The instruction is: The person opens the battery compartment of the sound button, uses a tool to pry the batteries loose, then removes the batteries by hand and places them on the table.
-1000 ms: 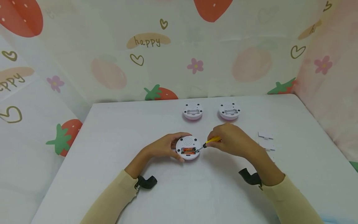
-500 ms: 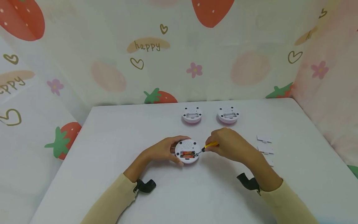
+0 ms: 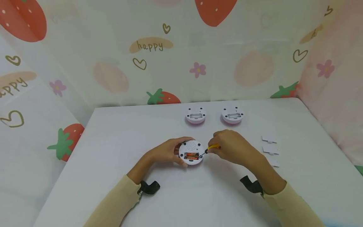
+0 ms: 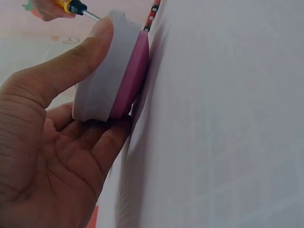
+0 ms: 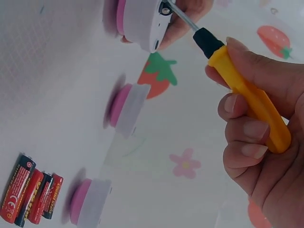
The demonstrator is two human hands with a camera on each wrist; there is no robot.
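Note:
My left hand (image 3: 165, 151) grips a round device (image 3: 192, 145), white with a pink side turned down to the table, its thumb on one side and fingers round the other. Orange-red batteries (image 3: 191, 156) fill the uncovered compartment in its upturned face. My right hand (image 3: 231, 146) holds a screwdriver by its yellow handle (image 5: 249, 95), fingers curled round it. The metal shaft (image 5: 184, 15) slants down to a dark round hole (image 5: 165, 8) beside the compartment's right end. Whether the tip sits in a screw there, I cannot tell.
Two similar devices, a left one (image 3: 195, 116) and a right one (image 3: 232, 116), lie at the back with bare compartments. Three white battery covers, one at the top (image 3: 269, 139), lie right of my right hand. Several loose batteries (image 5: 31, 190) show in the right wrist view.
My right hand has turned and shifted slightly left on the screwdriver, so less of the handle shows. The screwdriver's tip stays by the compartment's right end; the left hand keeps its grip.

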